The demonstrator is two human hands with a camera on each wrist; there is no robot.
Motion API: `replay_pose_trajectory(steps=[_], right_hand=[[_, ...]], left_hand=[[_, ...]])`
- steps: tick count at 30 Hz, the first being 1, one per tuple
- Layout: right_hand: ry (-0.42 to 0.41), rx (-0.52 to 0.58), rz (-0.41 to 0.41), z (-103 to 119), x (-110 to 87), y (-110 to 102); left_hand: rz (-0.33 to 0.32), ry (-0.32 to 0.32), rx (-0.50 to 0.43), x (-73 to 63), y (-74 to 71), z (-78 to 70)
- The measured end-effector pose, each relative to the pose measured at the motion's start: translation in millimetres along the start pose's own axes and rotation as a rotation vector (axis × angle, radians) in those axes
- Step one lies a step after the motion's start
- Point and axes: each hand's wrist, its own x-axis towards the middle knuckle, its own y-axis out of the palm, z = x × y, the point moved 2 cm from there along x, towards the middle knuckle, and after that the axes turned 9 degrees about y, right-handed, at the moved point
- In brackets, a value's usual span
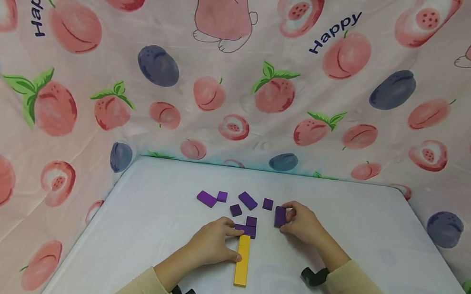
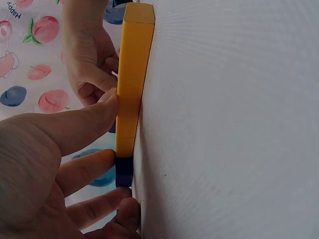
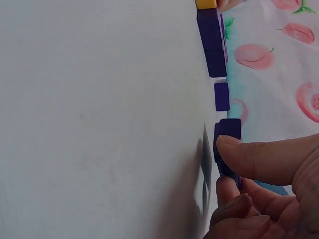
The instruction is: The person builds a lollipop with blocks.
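My left hand (image 1: 210, 242) lies against the left side of a yellow bar (image 1: 241, 270), thumb on the bar and a fingertip by the purple blocks (image 1: 248, 231) at its far end. In the left wrist view those fingers look fairly straight, and a seam crosses the bar (image 2: 134, 74). A small purple cube (image 1: 251, 221) adjoins the purple blocks. To the right, my right hand (image 1: 302, 222) pinches a purple rectangular block (image 1: 280, 217) between thumb and fingers. The right wrist view shows the thumb across this block (image 3: 231, 127).
Behind the hands lie loose purple pieces: two rectangular blocks (image 1: 206, 199) (image 1: 248, 200) and several small cubes (image 1: 222, 197) (image 1: 235, 210) (image 1: 268, 204). All are on a white table (image 1: 160, 206), with a fruit-print cloth (image 1: 232, 94) rising behind its far edge. Black wrist-worn pieces (image 1: 314, 276) hang below both wrists.
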Motion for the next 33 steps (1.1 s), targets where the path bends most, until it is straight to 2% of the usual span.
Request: replay_pose_trajectory(steps=[13,22,33], right_hand=[[0.019,0.001,0.001,9,-3.6,9],[-0.011,0.018,0.006,12,-2.7,18],[0.019,-0.010,-0.007,18,-2.0,25]], left_hand=[[0.002,-0.008,-0.009,0.3,0.2,-0.8],[0.001,-0.007,-0.011,0.8,0.4,0.5],[0.003,-0.011,-0.009,1.1,1.5,1.3]])
